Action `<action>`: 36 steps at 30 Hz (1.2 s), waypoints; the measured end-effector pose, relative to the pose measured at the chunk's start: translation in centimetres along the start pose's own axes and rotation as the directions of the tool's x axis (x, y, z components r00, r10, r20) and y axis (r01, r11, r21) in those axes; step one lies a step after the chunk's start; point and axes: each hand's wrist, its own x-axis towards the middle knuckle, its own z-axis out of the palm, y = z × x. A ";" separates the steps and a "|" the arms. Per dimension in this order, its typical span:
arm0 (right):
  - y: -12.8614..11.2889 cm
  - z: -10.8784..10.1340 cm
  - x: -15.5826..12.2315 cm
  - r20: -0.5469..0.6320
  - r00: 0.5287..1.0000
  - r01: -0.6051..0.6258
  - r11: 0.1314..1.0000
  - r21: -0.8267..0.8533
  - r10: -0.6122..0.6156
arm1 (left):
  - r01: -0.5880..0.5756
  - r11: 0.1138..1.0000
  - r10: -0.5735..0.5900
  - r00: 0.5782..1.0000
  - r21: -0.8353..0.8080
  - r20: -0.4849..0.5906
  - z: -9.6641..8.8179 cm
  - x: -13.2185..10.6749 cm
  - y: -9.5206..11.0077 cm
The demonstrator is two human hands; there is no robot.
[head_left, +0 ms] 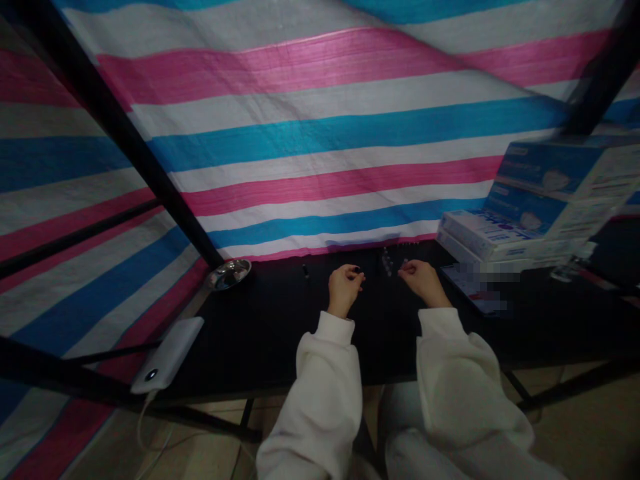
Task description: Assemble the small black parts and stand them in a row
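Observation:
Over the black table point(280, 340) both my hands are raised, a short gap between them. My left hand point(344, 289) is closed in a pinch, with a small dark piece point(357, 270) at the fingertips, too small to name. Thumb and fingers of my right hand point(424, 281) are pressed together; what they hold, if anything, does not show clearly. Just left of the right fingertips lies a cluster of small greyish pieces point(387, 262). Farther back stands a row of tiny pale pieces point(408, 244). A small dark cylinder point(305, 271) with a lighter end is left of my left hand.
A shiny metal bowl point(229, 275) stands at the back left corner. A white device point(169, 353) with a cable lies on the left edge. Stacked boxes point(545, 187), a flat dark panel point(467, 288) and a clear object point(570, 265) are at right. Striped sheeting point(320, 140) hangs behind.

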 end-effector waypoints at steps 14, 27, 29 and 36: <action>0.8 4.8 1.2 0.050 0.986 -0.149 0.968 -0.200 0.161 | 0.067 0.793 -0.161 0.982 0.606 0.102 5.3 2.3 -1.5; 1.0 5.8 0.9 0.065 0.981 -0.157 0.951 -0.265 0.180 | -0.008 0.719 -0.119 0.984 0.695 0.134 6.8 2.6 -4.3; 0.8 5.6 0.8 0.071 0.980 -0.161 0.948 -0.273 0.187 | -0.007 0.718 -0.120 0.984 0.696 0.134 6.9 2.5 -4.2; 0.7 4.9 0.6 0.127 0.971 -0.159 0.942 -0.294 0.203 | -0.001 0.684 -0.148 0.979 0.730 0.140 4.9 2.5 -3.8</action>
